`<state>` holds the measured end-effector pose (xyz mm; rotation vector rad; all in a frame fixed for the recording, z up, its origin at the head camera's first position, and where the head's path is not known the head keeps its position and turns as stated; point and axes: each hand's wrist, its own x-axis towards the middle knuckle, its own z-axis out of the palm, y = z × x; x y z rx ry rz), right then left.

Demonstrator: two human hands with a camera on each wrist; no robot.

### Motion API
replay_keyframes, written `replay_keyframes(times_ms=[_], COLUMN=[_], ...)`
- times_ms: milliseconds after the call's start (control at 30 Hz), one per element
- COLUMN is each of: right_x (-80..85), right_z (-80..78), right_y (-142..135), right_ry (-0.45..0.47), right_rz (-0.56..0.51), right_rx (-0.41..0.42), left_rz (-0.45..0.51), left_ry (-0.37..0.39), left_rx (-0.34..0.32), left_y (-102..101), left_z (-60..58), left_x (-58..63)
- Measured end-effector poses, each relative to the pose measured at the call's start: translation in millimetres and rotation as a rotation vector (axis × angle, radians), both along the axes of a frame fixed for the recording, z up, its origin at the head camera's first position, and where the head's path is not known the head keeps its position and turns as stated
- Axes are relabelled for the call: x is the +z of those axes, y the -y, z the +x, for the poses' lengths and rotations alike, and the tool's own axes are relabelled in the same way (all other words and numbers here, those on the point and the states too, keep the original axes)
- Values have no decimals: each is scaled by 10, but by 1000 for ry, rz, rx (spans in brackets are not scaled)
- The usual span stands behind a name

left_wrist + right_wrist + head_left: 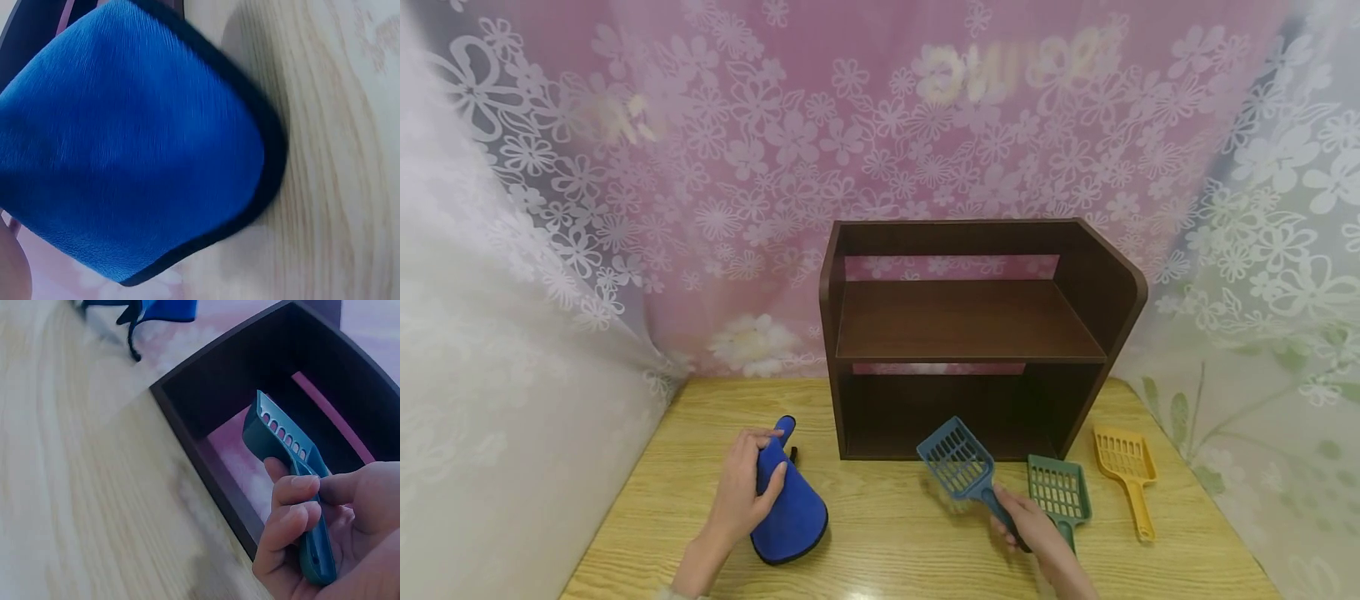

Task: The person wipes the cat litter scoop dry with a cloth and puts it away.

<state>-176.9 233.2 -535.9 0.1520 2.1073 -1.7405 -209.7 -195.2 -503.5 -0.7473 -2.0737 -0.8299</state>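
Observation:
My left hand (746,481) grips a blue cloth (792,518) with dark edging, bunched at the top and hanging down over the left part of the table. In the left wrist view the cloth (144,144) fills much of the picture, its fuzzy face and black border close to the wood. My right hand (1030,527) holds a blue slotted litter scoop (958,460) by its handle, the head raised toward the shelf. The right wrist view shows fingers curled round the handle of that scoop (284,434), seen side-on.
A dark brown two-tier shelf (970,321) stands at the back of the wooden table (880,533). Right of my right hand lie a green slotted scoop (1060,487), partly behind the wrist, and a yellow one (1126,454). Flowered curtains (737,167) enclose the table.

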Motion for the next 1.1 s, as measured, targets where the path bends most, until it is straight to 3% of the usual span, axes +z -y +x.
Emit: replay_keyframes(times_ms=[233,400,633,833,1100], right_x=[29,16,31,88,136], right_z=[-19,-8,9,10,7], right_y=[15,21,42,61,82], right_ry=[2,-1,7,22,15], right_rz=[-80,-83,-83,-186,-208], right_rx=[23,41,28,92,170], left_rz=[-93,-139,-272,-366,-445], left_ry=[3,-19,-108,-180,-112], left_rx=[36,23,52,33,-5], left_y=[-65,-97,-148,-229,-350], left_z=[18,24,26,-10,-39], left_x=[3,-25,-31,16,157])
